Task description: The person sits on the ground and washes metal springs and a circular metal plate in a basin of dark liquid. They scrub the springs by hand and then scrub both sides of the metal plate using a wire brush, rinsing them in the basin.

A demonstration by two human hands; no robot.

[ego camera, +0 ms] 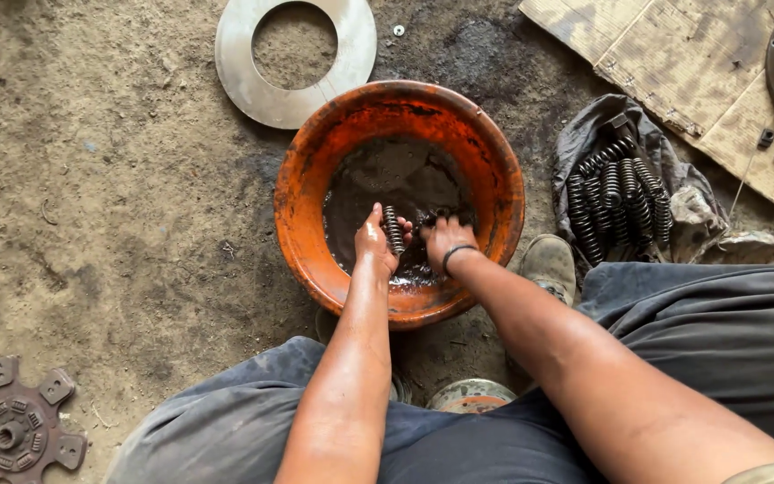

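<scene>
Both hands are down inside an orange basin (494,170) that sits on the dirt floor (118,206) between the person's knees. The left hand (374,240) grips a dark coil spring (393,229), held upright over the murky liquid in the bottom. The right hand (445,240), with a dark band at its wrist, is curled beside it; what it holds cannot be made out. More springs (615,193) lie piled on a grey cloth (584,125) to the right, well apart from the basin.

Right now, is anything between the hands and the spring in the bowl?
Nothing visible. The left hand already grips the spring, and the right hand sits beside it over the dark liquid, inside the orange bowl.
</scene>
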